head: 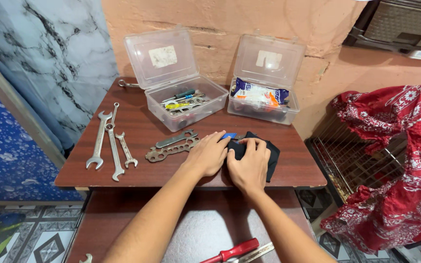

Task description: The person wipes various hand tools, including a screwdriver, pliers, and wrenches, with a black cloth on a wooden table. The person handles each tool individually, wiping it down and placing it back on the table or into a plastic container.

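My left hand (206, 155) and my right hand (249, 164) rest side by side on a dark brown wooden table (137, 170). Both press on a black cloth (270, 155) with their fingers curled over it. A small blue-tipped tool (229, 136) pokes out from under the cloth just beyond my left fingertips. To the left of my left hand lie a flat multi-hole wrench (167, 150) and a flat grey spanner (174, 140).
Several open-ended spanners (111, 145) lie at the table's left. Two open clear plastic boxes stand at the back: one (185, 100) with tools, one (265, 100) with packets. A red-handled screwdriver (232, 252) lies on the lower shelf. A red patterned cloth (395, 160) hangs over a wire rack on the right.
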